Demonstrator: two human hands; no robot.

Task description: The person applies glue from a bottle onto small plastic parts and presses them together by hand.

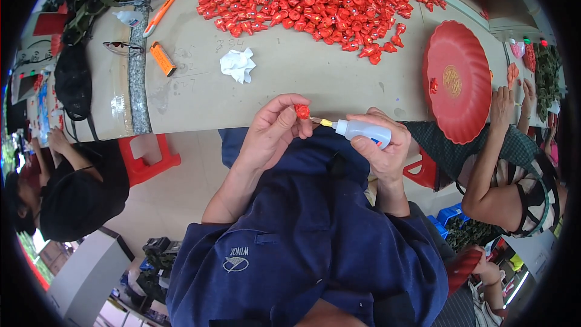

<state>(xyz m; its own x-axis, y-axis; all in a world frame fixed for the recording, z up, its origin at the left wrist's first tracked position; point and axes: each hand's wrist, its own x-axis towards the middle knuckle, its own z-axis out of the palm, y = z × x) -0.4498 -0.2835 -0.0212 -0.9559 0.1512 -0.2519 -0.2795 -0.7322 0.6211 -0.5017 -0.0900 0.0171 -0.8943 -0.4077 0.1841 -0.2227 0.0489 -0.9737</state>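
A small red piece [302, 111] is pinched in the fingertips of the left hand [273, 130], just off the table [290, 72] edge. A white glue bottle [362, 131] is gripped by the right hand [381, 145], its yellow nozzle nearly touching the piece. A large red heap [308, 0] lies on the table; which pieces are already glued cannot be told

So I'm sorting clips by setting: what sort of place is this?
Probably a small hand-assembly workshop: a heap of small red plastic pieces on a shared beige worktable, a white glue bottle in the right hand.
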